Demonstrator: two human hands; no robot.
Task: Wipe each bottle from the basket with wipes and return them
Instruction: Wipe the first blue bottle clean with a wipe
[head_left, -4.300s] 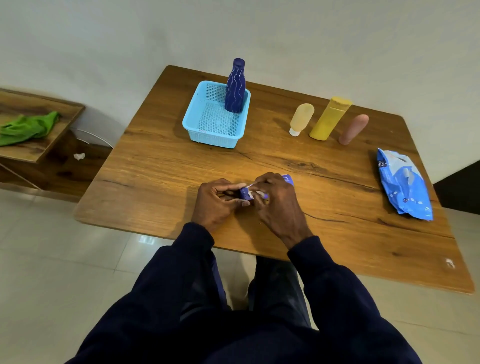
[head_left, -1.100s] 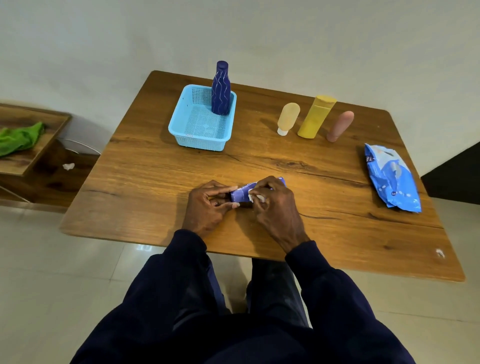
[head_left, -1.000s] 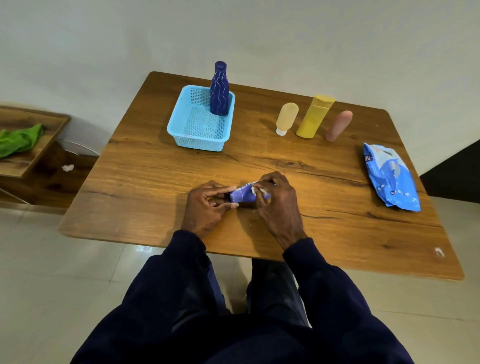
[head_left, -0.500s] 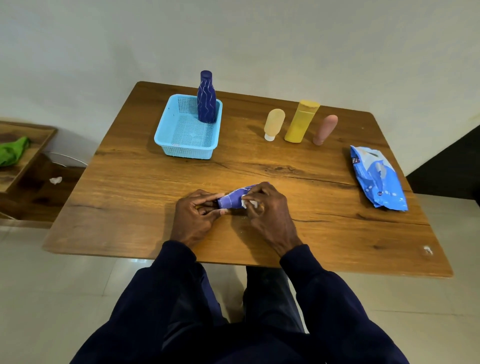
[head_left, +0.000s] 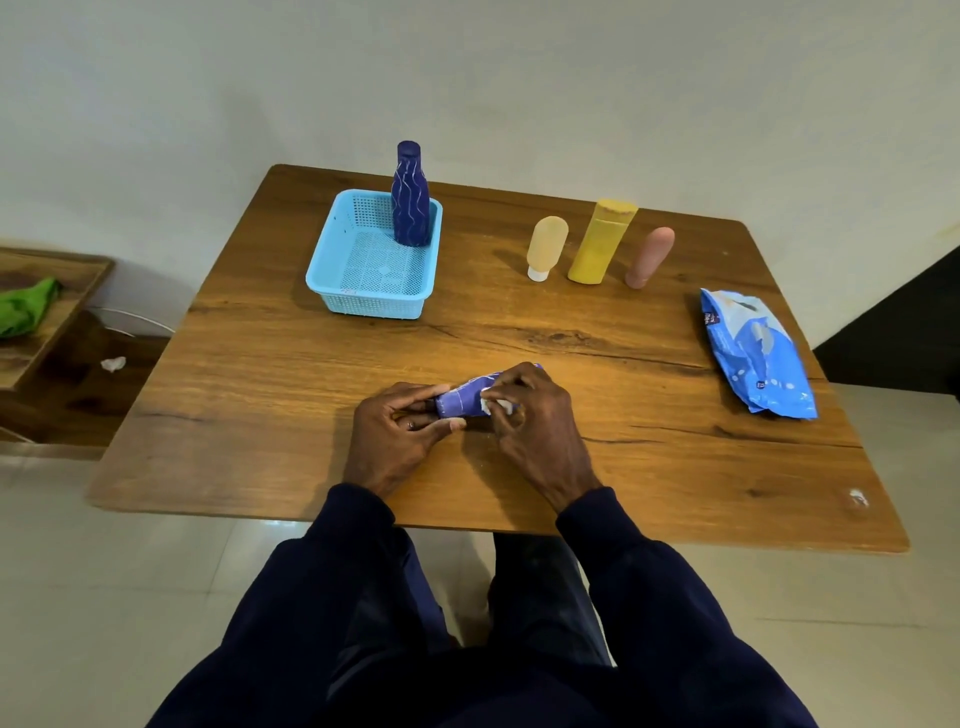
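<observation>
A small purple bottle (head_left: 464, 400) lies sideways just above the table's front half, between both hands. My left hand (head_left: 395, 431) grips its left end. My right hand (head_left: 530, 410) pinches a white wipe (head_left: 491, 406) against the bottle's right part and covers that end. A light blue basket (head_left: 363, 296) stands at the back left with a dark blue wavy-lined bottle (head_left: 410, 200) upright in its far right corner. A pale yellow bottle (head_left: 545, 247), a yellow bottle (head_left: 600, 241) and a pink bottle (head_left: 649, 257) stand in a row at the back right.
A blue wipes pack (head_left: 756, 356) lies near the wooden table's (head_left: 260, 395) right edge. A low wooden shelf (head_left: 57, 332) with a green cloth (head_left: 23, 306) stands left of the table. Tiled floor lies below the front edge.
The view has shifted, so the table's objects sit in slightly different places. My right hand with the wipe has slid a little along the purple bottle; the left hand keeps its grip.
</observation>
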